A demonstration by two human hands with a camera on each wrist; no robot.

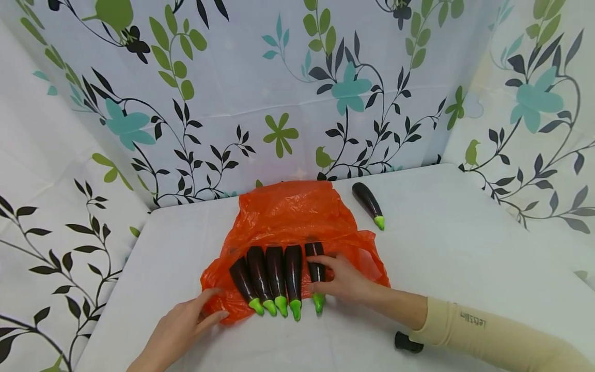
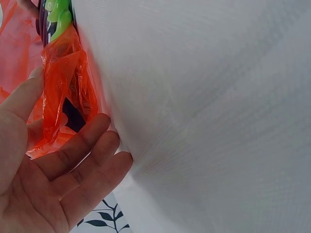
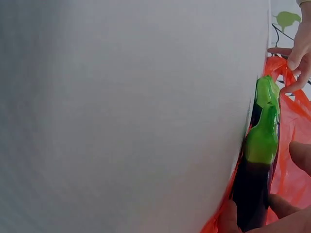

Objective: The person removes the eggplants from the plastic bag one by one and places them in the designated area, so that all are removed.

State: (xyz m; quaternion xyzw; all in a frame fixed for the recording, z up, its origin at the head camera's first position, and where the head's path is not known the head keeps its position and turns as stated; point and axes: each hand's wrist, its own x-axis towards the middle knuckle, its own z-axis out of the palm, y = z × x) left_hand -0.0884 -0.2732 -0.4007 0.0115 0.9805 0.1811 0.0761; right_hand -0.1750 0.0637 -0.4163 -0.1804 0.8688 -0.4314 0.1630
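An orange plastic bag (image 1: 293, 213) lies spread on the white table. Several dark, glossy eggplants (image 1: 276, 268) with green stem ends sit side by side at its front opening, stems toward me. My right hand (image 1: 346, 279) grips the rightmost eggplant (image 3: 250, 189) between thumb and fingers, a small gap away from the others. At the front left, my left hand (image 1: 181, 323) holds the bag's edge, with the thin plastic (image 2: 65, 82) between thumb and fingers in the left wrist view. Whether the held eggplant touches the bag's inside cannot be told.
One more eggplant (image 1: 367, 201) lies apart, beyond the bag to the right, near the table's back edge. A small black object (image 1: 409, 342) is beside my right sleeve (image 1: 465, 325). Leaf-patterned curtains (image 1: 260, 93) stand behind and at both sides of the white table (image 1: 446, 232).
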